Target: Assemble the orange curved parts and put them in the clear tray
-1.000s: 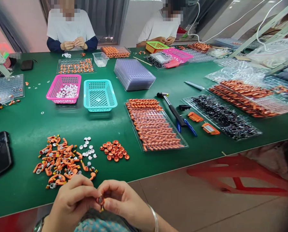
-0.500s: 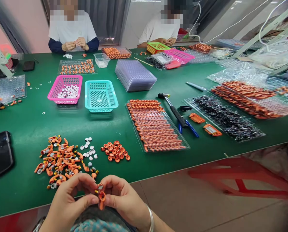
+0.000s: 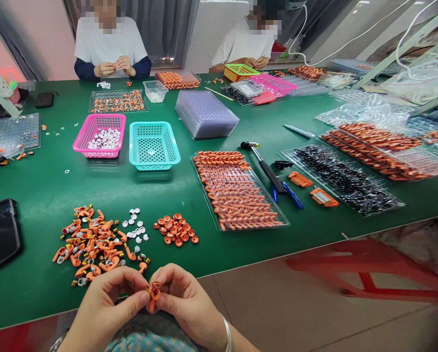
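Just beyond the table's near edge, my left hand (image 3: 112, 305) and my right hand (image 3: 185, 303) meet fingertip to fingertip. Pinched between them is an orange earbud shell (image 3: 154, 293), its stem pointing down and its round cup facing me. The left thumb and fingers press its left side, beside a small yellowish bit; the right ones close on its right. Fingertips hide part of it. Just past my left hand lies a pile of orange earbud shells (image 3: 94, 242), near small white discs (image 3: 135, 229) and round orange caps (image 3: 176, 230).
A pink basket (image 3: 78, 142) holds white discs; a turquoise basket (image 3: 174, 159) stands beside it. To the right are a tray of orange shells (image 3: 241, 190), a hammer (image 3: 265, 168) and black wired parts (image 3: 343, 176). A phone (image 3: 0, 234) lies left. Two people sit opposite.
The round piece with a silvery face that showed above the shell has tilted and now sits closer to the shell's cup. Both hands remain in nearly the same place.
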{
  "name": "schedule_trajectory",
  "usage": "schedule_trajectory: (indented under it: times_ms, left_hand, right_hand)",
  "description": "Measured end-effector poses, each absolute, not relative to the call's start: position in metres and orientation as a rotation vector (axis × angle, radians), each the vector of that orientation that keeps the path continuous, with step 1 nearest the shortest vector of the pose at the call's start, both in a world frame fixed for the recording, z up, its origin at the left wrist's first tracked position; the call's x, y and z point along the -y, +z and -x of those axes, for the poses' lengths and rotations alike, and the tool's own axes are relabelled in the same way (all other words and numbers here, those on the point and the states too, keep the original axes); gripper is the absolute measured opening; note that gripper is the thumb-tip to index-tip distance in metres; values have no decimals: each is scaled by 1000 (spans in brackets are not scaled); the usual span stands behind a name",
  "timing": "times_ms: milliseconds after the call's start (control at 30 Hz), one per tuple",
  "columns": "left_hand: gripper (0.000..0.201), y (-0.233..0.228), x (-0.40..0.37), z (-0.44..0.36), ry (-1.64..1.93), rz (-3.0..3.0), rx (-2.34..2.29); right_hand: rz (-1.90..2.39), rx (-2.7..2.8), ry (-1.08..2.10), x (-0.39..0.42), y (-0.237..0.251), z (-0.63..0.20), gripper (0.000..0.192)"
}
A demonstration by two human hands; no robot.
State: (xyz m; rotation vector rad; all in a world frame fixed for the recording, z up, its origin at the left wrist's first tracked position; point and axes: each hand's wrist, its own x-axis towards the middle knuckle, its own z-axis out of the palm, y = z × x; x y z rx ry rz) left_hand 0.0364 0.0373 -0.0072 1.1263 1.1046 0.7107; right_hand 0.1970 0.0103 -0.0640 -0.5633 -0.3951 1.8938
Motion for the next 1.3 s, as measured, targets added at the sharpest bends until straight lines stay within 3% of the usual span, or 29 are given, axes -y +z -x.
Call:
schedule_trajectory:
  times_ms: [300,500,600,733,900,1033,1167,1300]
  left_hand:
    - [9,-7,-32,-35,737,-1249,-1113]
    - [18,-18,-28,-33,736,-1067,-1148]
    - [23,-22,-26,-32,717,-1028,-1142]
    - [12,-17,-28,-33,715,-1262,-1143]
    - [21,-2,-30,-40,755,-1586,-1062]
    - [9,-2,-26,-42,739,-1415,-1129]
    - [15,-8,-24,-40,722,-1197,-1194]
    - [10,-5,-27,-37,719,-1385,-1142]
  right_hand:
    - [509,401,1846,-11,-63,-197,25]
    - [600,473,1837,-9,-67,-197,47]
    - [677,551,1800,-8,-66,-198,41]
    - [729,619,1760,-7,-63,-199,37]
    - [668,733,1673,-9,-64,-199,20]
    - [610,789,1625,-10,-60,-202,4]
    - [601,789,1666,-10,-56,-203,12]
    - [585,751,1673,-10,-56,-201,13]
